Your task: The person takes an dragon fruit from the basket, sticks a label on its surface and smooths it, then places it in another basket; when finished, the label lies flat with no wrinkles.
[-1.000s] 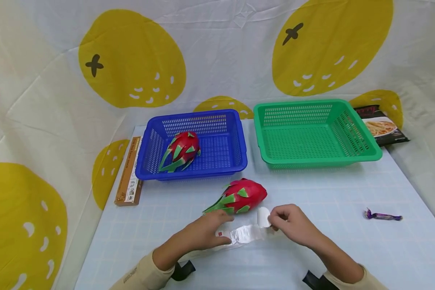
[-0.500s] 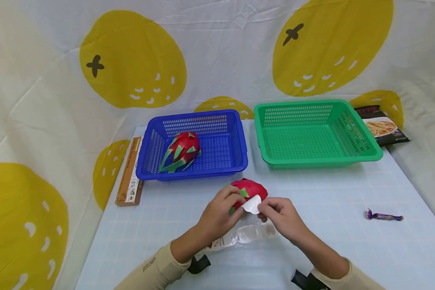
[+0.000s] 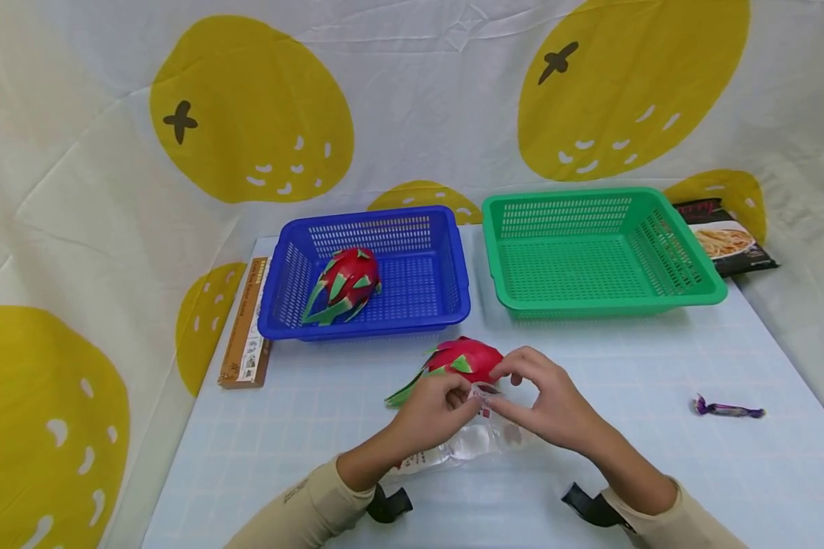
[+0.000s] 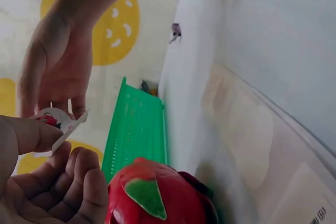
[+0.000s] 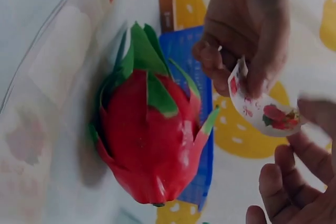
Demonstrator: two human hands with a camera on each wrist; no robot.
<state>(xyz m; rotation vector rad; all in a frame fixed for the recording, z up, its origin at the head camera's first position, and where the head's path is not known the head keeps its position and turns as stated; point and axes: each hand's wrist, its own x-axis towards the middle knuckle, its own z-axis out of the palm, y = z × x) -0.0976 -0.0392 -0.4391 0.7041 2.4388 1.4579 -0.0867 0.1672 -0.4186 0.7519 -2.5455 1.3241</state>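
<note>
In the head view my left hand [image 3: 431,413] and right hand [image 3: 558,400] meet just in front of a red dragon fruit [image 3: 472,357] with green scales, lying on the table. Between left thumb and fingers I pinch a curled white sticker [image 5: 260,115] printed with a red fruit. The right hand's thumb and index finger stand apart at the sticker's other edge; whether they touch it is unclear. Below the hands lies a clear plastic sleeve of labels [image 3: 477,441], partly covered by the left hand. A second dragon fruit [image 3: 352,280] lies inside the blue basket [image 3: 364,335].
A green basket [image 3: 607,306] stands at the back right, with a black food packet [image 3: 728,240] beside it. A brown box [image 3: 242,328] leans along the blue basket's left side. A purple wrapped candy [image 3: 728,409] lies on the right of the table.
The right hand first pinched the white sticker above the sleeve. Both hands then came together at it, and the left hand now pinches it while the right fingers have spread. The baskets have not moved.
</note>
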